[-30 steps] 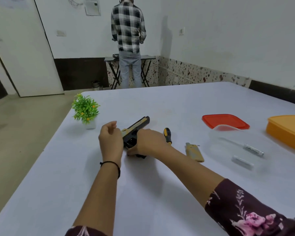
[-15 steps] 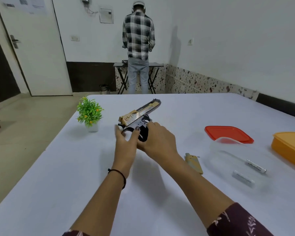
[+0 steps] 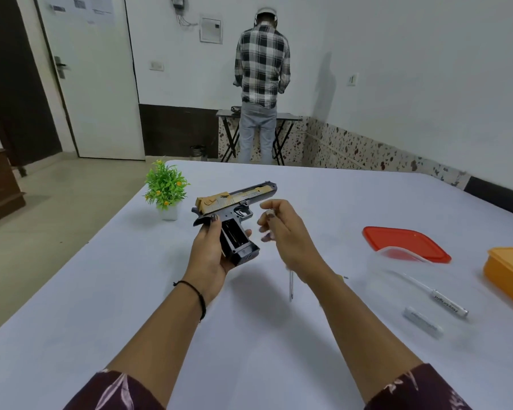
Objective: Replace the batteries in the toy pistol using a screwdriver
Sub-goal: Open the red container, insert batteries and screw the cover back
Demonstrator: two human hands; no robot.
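step in hand, as judged: transfer of a cell between the right hand and the open handle bay.

current state:
- the left hand [image 3: 209, 258] holds the toy pistol [image 3: 240, 196] above the table [image 3: 249, 335]. its grip is wrapped round the rear of the handle, and the muzzle points away and to the right.
- the battery bay [image 3: 234, 236] is uncovered and faces up toward the camera.
- the right hand [image 3: 288, 238] hovers just beside the trigger guard. its grip pinches a small pale object [image 3: 269, 213] between thumb and forefinger (probably a battery; motion blur prevents confirmation).
- the screwdriver [image 3: 291, 284] lies on the table beneath the right wrist, with only its shaft showing.
- a white cell [image 3: 423, 318] lies further right, near a clear tub [image 3: 376, 261].

recommended practice:
1. hold the pistol steady with the bay opening level, so that nothing slides out.
2. read the polarity marks inside the bay before any cell goes in.
3. seat each cell against the spring end first, then press the other end flat.
4. set spent cells well apart from the fresh one to avoid a mix-up.
5. leave the screwdriver within reach, since the cover is not yet refitted.
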